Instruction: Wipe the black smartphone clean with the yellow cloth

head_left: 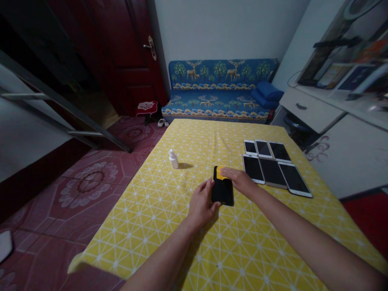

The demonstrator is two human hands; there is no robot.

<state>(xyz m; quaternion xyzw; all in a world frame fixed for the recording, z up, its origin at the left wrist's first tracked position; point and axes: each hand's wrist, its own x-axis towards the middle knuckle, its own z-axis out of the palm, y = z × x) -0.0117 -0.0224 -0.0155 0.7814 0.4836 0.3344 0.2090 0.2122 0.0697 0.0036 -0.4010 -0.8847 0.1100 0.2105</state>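
Black phone [222,190] between hands: left hand [201,204] clasping edge, right hand [239,180] pinching yellow tab [221,173] (top end)

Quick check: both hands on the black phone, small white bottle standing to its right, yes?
No: in the head view, the small white plastic bottle stands left of the black rectangular phone, not right. The left hand and right hand are both on the phone, as you said.

Between the hands, a black phone [223,190] has a smooth dark face, and the right hand [239,180] sits on a yellow tab [221,173]. Beyond that hand, phones [294,180] show glossy glass. Past the left hand [201,204], a white plastic bottle [173,159] looks smooth, on the matt cloth of the table [194,242]
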